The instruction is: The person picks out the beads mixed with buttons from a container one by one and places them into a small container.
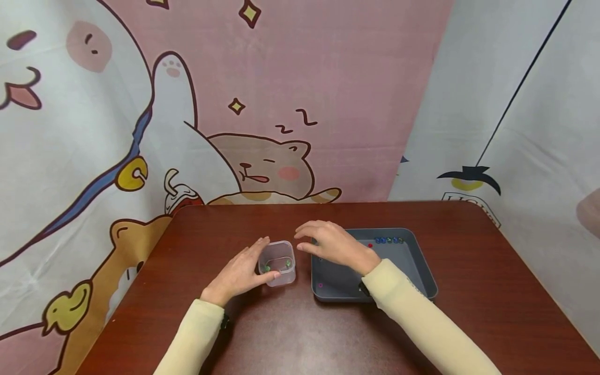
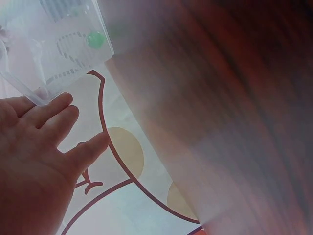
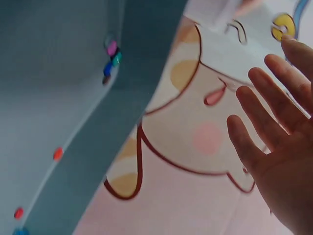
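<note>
A small clear plastic container stands on the table with green beads inside. My left hand is at its left side, thumb across the near side and fingers straight along the far left. In the left wrist view the container overlaps some fingertips, and a green bead shows through its wall. My right hand hovers over the left edge of a grey tray, fingers loosely extended and holding nothing. The right wrist view shows this hand spread beside the tray.
Blue and green beads sit in a row at the tray's far side, near a red bead. A pink bead lies in the near left corner. Behind the brown table hangs a cartoon-printed cloth.
</note>
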Available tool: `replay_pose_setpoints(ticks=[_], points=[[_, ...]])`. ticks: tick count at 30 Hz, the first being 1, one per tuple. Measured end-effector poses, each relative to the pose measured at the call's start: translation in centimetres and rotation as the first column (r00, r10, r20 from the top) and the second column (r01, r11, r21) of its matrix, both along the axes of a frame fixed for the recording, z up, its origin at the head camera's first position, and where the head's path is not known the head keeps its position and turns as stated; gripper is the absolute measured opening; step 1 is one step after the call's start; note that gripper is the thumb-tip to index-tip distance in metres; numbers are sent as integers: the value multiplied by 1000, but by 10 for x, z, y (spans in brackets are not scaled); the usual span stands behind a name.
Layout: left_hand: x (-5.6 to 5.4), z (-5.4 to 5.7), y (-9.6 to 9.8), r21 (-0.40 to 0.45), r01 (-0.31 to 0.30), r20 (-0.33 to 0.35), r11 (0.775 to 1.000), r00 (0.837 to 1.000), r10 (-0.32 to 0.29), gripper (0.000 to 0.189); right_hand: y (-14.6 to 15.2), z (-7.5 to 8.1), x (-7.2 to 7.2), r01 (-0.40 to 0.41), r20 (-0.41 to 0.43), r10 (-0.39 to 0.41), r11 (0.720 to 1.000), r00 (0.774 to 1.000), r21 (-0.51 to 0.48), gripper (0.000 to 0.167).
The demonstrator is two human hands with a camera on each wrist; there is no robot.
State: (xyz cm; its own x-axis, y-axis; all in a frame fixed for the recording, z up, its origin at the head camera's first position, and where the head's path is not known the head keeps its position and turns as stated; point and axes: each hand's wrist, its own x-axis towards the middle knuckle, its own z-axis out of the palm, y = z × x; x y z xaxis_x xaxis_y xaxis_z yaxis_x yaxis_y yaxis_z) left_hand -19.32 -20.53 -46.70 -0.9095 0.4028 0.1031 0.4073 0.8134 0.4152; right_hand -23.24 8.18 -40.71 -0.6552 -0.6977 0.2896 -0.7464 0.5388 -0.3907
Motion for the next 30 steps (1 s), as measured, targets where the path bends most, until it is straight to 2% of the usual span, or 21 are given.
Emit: replay_pose_setpoints(ticks=[4, 9, 15, 30], points=[[0, 0, 0, -7, -5, 3, 1000, 1000, 5, 101, 22, 11, 2, 74, 37, -72, 996, 997, -54, 33], [0, -2, -1, -3, -10, 0, 1000, 1000, 10, 101, 52, 23, 4, 156, 43, -152, 981, 987, -118, 40], [1, -2, -2, 1, -8, -1, 1000, 1000, 8, 100, 86, 27, 6, 212, 48, -207, 962, 977, -172, 42], [1, -1, -1, 7, -2, -8, 1000, 1000, 3, 100, 158, 17, 7, 355, 49, -352, 930, 935, -93, 40]])
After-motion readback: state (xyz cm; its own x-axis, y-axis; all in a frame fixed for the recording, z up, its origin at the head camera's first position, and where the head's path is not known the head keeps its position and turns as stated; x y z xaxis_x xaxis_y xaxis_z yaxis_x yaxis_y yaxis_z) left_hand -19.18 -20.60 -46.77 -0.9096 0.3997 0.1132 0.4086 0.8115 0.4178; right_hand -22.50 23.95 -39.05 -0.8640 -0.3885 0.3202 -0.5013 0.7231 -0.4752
